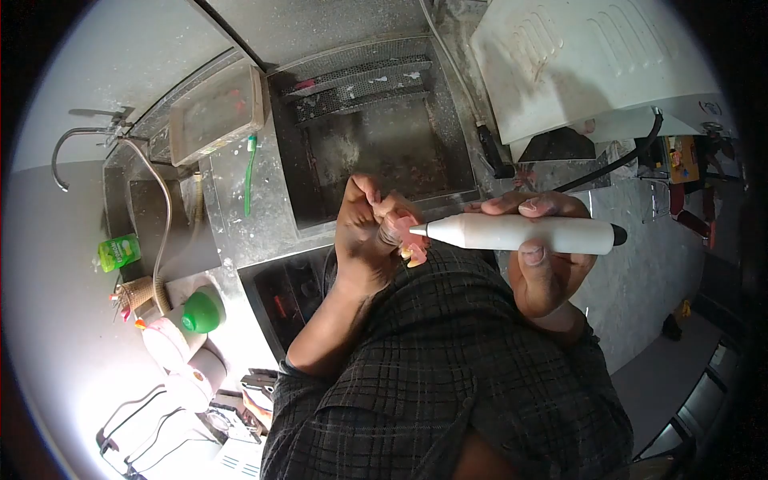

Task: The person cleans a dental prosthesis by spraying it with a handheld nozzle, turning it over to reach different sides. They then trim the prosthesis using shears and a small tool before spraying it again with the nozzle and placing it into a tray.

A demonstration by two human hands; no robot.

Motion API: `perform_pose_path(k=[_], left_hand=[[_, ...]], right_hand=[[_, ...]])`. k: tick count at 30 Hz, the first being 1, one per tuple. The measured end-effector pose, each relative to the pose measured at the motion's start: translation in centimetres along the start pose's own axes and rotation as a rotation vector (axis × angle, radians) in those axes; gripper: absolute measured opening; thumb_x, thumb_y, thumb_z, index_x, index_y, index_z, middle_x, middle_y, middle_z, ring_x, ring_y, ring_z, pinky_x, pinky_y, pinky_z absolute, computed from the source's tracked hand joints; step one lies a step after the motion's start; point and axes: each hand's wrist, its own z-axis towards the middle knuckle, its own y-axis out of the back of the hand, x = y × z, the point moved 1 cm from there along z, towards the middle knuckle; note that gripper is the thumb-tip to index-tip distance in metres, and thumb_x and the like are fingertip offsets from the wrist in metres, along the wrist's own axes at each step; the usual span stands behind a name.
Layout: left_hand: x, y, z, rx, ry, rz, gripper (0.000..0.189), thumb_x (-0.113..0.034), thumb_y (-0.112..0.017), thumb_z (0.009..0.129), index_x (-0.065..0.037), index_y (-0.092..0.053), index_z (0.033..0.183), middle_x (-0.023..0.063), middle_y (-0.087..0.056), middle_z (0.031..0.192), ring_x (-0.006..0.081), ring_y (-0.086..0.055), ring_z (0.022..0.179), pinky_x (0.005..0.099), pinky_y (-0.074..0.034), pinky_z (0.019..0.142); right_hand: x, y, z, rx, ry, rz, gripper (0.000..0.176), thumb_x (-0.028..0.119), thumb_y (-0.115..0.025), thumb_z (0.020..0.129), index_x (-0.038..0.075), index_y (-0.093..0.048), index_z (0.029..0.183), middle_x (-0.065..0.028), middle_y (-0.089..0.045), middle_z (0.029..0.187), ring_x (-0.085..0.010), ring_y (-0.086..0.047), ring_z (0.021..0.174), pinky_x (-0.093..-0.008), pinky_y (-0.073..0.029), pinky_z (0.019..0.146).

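My left hand [362,240] is closed round a pink denture [410,236] with a few yellowish teeth along its lower edge. Part of the denture is hidden behind my fingers. My right hand [544,268] grips a thick white pen-shaped tool [512,233] with a black rear end, thumb on the near side and fingers on the far side. Its narrow tip points left and reaches the pink part of the denture; whether it touches cannot be made out.
Beyond my hands lies a dusty metal basin [364,148] with a perforated ledge. To its left are a green toothbrush [250,172] and a lidded box [214,112]. A sink [172,224], a tap [80,132] and a green-capped container [200,312] stand at the left. A black hose [620,164] hangs at the right.
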Motion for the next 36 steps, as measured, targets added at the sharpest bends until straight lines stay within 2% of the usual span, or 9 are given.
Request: perform_pose_path(k=[11, 13, 14, 16, 21, 22, 31, 33, 36], left_hand=[[0.2, 0.4, -0.4, 0.042, 0.021, -0.013, 0.038, -0.004, -0.065, 0.081, -0.009, -0.032, 0.098, 0.0123, -0.058, 0.076, 0.0149, -0.058, 0.061, 0.0223, -0.048, 0.049], [0.2, 0.0, -0.5, -0.044, -0.083, 0.089, 0.034, -0.003, -0.062, 0.086, -0.009, -0.031, 0.098, 0.0127, -0.060, 0.078, 0.0141, -0.060, 0.065, 0.0209, -0.048, 0.052], [0.2, 0.1, -0.6, -0.044, -0.082, 0.088, 0.034, -0.003, -0.062, 0.086, -0.009, -0.031, 0.098, 0.0127, -0.060, 0.078, 0.0141, -0.060, 0.065, 0.0209, -0.048, 0.052], [0.0, 0.6, -0.9, -0.258, -0.417, 0.539, 0.030, -0.001, -0.059, 0.090, -0.008, -0.030, 0.096, 0.0144, -0.062, 0.081, 0.0142, -0.062, 0.071, 0.0200, -0.048, 0.055], [0.0, 0.7, -0.6, -0.201, -0.639, 0.867, 0.034, -0.005, -0.057, 0.093, -0.009, -0.023, 0.092, 0.0214, -0.064, 0.084, 0.0148, -0.063, 0.072, 0.0212, -0.050, 0.064], [0.0, 0.7, -0.7, -0.200, -0.638, 0.868, 0.034, -0.005, -0.057, 0.093, -0.009, -0.023, 0.092, 0.0214, -0.064, 0.084, 0.0148, -0.063, 0.072, 0.0212, -0.050, 0.064], [0.5, 0.3, -0.7, -0.121, -0.773, 0.764, 0.035, 0.002, -0.053, 0.091, -0.008, -0.019, 0.091, 0.0264, -0.062, 0.088, 0.0213, -0.064, 0.077, 0.0294, -0.054, 0.069], [0.4, 0.8, -1.2, -0.160, -0.696, 0.909, 0.034, 0.006, -0.050, 0.088, -0.008, -0.019, 0.090, 0.0289, -0.060, 0.093, 0.0215, -0.063, 0.083, 0.0330, -0.055, 0.072], [0.1, 1.0, -1.1, -0.111, -0.778, 0.898, 0.034, 0.008, -0.049, 0.087, -0.008, -0.019, 0.089, 0.0290, -0.060, 0.093, 0.0212, -0.063, 0.084, 0.0326, -0.055, 0.072]], right_hand=[[0.8, 0.6, -0.1, 0.020, -0.045, -0.046, 0.030, 0.000, -0.058, 0.086, -0.010, -0.044, 0.111, -0.0186, -0.055, 0.105, -0.0344, -0.065, 0.096, -0.0482, -0.058, 0.080], [0.9, 0.7, -0.2, 0.046, -0.064, -0.082, 0.031, 0.001, -0.058, 0.086, -0.010, -0.044, 0.111, -0.0190, -0.055, 0.104, -0.0343, -0.065, 0.095, -0.0489, -0.058, 0.081], [0.9, 0.5, -0.3, -0.046, 0.002, -0.100, 0.032, 0.000, -0.058, 0.086, -0.010, -0.043, 0.112, -0.0196, -0.056, 0.104, -0.0346, -0.065, 0.095, -0.0492, -0.057, 0.081], [0.9, 0.6, -0.4, -0.141, 0.068, -0.118, 0.033, 0.000, -0.057, 0.086, -0.010, -0.043, 0.113, -0.0201, -0.056, 0.104, -0.0350, -0.065, 0.094, -0.0494, -0.057, 0.081], [1.0, 0.9, -0.5, -0.060, 0.097, -0.301, 0.033, -0.003, -0.058, 0.084, -0.012, -0.042, 0.112, -0.0223, -0.057, 0.103, -0.0363, -0.065, 0.095, -0.0480, -0.057, 0.081], [1.1, 0.8, -0.4, 0.015, 0.111, -0.341, 0.032, -0.003, -0.058, 0.084, -0.012, -0.043, 0.111, -0.0229, -0.057, 0.102, -0.0363, -0.065, 0.095, -0.0474, -0.057, 0.082], [0.8, 0.0, -0.6, -0.020, 0.108, -0.284, 0.029, -0.005, -0.061, 0.082, -0.012, -0.046, 0.106, -0.0250, -0.057, 0.101, -0.0357, -0.064, 0.098, -0.0446, -0.056, 0.085], [0.8, 0.1, -0.6, -0.002, 0.107, -0.300, 0.029, -0.006, -0.060, 0.082, -0.012, -0.046, 0.106, -0.0257, -0.057, 0.101, -0.0358, -0.064, 0.098, -0.0447, -0.056, 0.084], [0.9, -0.2, -0.6, -0.033, 0.079, -0.277, 0.029, -0.006, -0.060, 0.081, -0.012, -0.046, 0.105, -0.0261, -0.058, 0.102, -0.0356, -0.064, 0.098, -0.0445, -0.056, 0.083]])
